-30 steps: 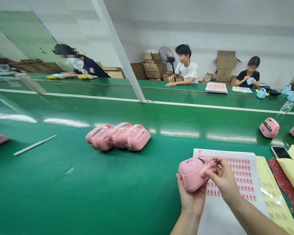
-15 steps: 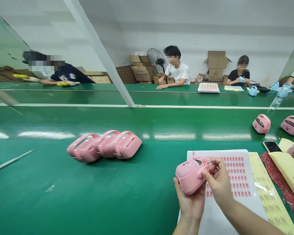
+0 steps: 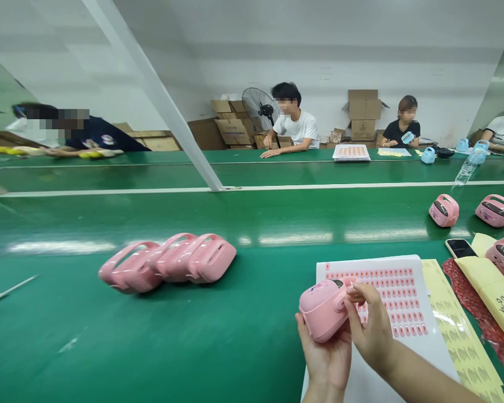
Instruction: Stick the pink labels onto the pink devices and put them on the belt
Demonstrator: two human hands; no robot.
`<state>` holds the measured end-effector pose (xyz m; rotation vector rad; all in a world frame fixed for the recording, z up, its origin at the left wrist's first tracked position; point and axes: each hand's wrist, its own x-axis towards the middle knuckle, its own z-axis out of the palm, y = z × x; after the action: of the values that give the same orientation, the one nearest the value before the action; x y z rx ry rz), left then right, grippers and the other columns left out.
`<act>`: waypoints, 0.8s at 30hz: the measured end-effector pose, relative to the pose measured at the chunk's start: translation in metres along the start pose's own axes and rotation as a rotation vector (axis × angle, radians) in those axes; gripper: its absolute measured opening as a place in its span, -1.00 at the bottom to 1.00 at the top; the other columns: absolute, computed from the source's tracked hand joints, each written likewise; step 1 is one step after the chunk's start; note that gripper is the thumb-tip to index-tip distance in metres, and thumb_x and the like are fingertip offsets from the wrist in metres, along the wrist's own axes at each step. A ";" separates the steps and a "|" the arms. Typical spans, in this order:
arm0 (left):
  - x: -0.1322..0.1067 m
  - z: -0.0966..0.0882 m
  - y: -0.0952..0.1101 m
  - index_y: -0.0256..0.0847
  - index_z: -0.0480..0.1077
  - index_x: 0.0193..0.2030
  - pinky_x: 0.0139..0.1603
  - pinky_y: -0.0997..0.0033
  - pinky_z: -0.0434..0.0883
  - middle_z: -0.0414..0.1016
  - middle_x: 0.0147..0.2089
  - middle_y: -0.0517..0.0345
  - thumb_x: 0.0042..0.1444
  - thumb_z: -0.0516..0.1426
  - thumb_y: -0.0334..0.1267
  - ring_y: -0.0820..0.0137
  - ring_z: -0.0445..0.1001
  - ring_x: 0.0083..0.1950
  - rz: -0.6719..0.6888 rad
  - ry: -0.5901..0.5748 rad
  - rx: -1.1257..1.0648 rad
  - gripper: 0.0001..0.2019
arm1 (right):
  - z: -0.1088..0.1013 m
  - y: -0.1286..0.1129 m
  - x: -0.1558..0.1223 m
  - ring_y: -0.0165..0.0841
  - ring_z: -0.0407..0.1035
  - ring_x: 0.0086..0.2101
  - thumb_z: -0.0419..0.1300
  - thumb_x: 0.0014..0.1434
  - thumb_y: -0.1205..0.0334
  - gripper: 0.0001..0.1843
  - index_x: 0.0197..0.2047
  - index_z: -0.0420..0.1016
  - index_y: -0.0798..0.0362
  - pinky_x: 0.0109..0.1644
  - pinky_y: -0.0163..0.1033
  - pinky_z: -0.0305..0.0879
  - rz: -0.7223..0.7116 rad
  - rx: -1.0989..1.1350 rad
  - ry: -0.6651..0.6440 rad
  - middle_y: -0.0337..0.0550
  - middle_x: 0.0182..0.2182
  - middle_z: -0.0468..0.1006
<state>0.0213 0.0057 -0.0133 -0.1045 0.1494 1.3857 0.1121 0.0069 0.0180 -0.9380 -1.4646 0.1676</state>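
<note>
1. Writing: the white sticker sheet (image 3: 373,296) carries rows of small pink-red labels, their print too small to read. Dark handwritten characters mark a yellow paper folder (image 3: 498,296), but they are not legible. No brand can be read.
2. Around: a yellow label sheet (image 3: 457,330) lies just right of the white sheet, with a smartphone (image 3: 461,248) beyond it. Three pink cases (image 3: 168,258) sit touching on the green conveyor belt (image 3: 67,291). Nothing stands between the hands and the white sheet.
3. Grip: the left hand (image 3: 325,358) cups the pink handled case (image 3: 321,310) from below, fingers closed around it. The right hand (image 3: 372,319) pinches its handle, thumb and fingers together.
4. Location: the held case is above the white sheet's left edge.
</note>
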 end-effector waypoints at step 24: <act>-0.003 -0.010 0.031 -0.22 0.46 -0.07 -0.05 0.15 0.43 0.52 -0.07 -0.18 0.19 -0.08 -0.05 0.09 0.47 -0.03 0.048 -0.055 0.094 -0.59 | 0.025 0.066 0.016 -0.27 0.39 -0.06 -0.07 0.22 0.38 -0.35 0.29 -0.30 -0.02 -0.06 -0.08 0.38 0.186 0.006 -0.510 0.09 0.01 0.38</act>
<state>-0.0100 0.0071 -0.0222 0.0160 0.1721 1.4252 0.1212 0.0710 -0.0153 -1.0753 -1.8357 0.5816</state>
